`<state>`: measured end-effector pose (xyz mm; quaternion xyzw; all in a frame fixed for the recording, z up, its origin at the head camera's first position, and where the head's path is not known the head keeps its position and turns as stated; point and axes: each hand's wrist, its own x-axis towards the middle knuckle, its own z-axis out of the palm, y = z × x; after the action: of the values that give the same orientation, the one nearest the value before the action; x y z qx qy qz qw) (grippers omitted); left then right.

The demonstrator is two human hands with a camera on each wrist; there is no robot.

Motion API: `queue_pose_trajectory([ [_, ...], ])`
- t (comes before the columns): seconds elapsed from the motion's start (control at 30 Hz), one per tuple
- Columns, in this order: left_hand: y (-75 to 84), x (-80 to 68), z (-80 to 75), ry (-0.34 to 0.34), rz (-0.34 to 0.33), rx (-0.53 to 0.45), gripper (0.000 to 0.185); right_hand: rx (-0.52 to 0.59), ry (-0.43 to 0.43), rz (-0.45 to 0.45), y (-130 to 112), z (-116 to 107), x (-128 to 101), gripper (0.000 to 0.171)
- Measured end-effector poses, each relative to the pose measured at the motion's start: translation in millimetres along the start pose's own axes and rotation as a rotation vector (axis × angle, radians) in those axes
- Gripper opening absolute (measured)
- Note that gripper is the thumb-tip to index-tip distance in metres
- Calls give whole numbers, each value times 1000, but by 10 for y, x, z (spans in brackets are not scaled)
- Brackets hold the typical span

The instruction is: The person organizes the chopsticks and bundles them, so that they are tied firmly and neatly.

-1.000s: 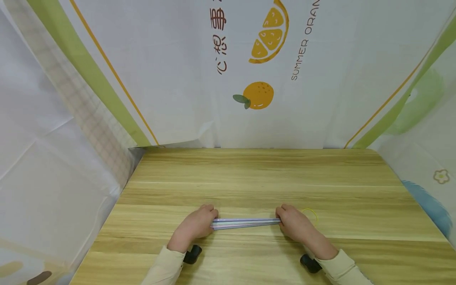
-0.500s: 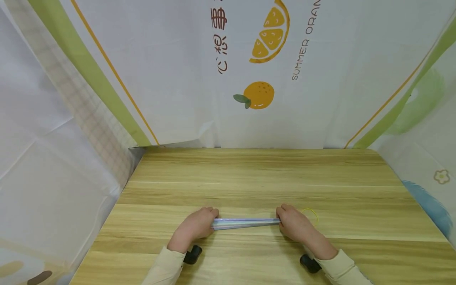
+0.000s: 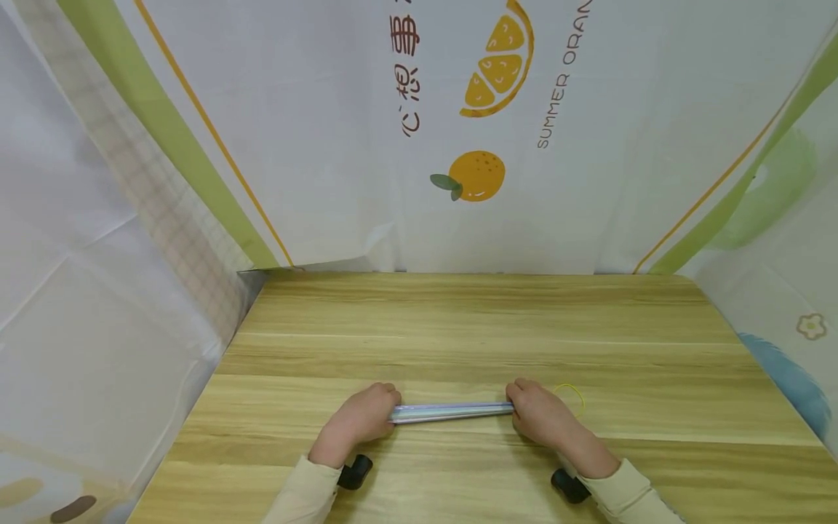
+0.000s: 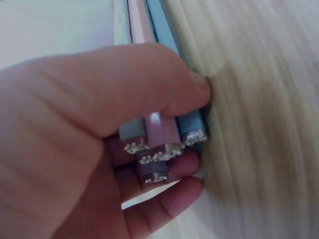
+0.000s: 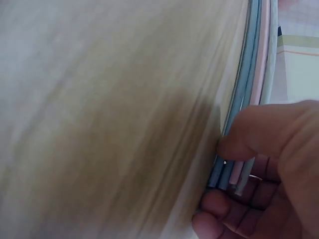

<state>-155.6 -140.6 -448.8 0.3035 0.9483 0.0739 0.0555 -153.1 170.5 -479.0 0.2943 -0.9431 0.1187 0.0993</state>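
Note:
A bundle of several pastel straws [image 3: 452, 412] lies crosswise just above the wooden table [image 3: 471, 320], held at both ends. My left hand [image 3: 361, 416] grips its left end; in the left wrist view the thumb lies over the blue, pink and purple straw ends [image 4: 162, 137] and the fingers curl under. My right hand [image 3: 538, 410] grips the right end, thumb on top of the blue and pink straws [image 5: 244, 99]. A yellow rubber band [image 3: 571, 393] lies on the table just behind the right hand.
Printed cloth walls [image 3: 458, 131] with orange pictures close the table in at the back and both sides. Bare wood stretches between the hands and the back wall.
The straws, slightly fanned apart at the left end earlier, are now drawn together into one tight bundle. Both hands stay in nearly the same places.

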Motion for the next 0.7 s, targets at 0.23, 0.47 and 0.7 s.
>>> queue_pose_trajectory([
  [0.23, 4, -2, -21, -12, -29, -50, 16, -72, -6, 2, -18, 20, -12, 23],
  [0.47, 3, -17, -61, -59, -37, -134, 15, 22, -120, 82, -61, -53, 9, 20],
  [0.7, 10, -21, -86, -66, -8, -142, 13, 125, -165, 123, -112, -122, 50, 15],
])
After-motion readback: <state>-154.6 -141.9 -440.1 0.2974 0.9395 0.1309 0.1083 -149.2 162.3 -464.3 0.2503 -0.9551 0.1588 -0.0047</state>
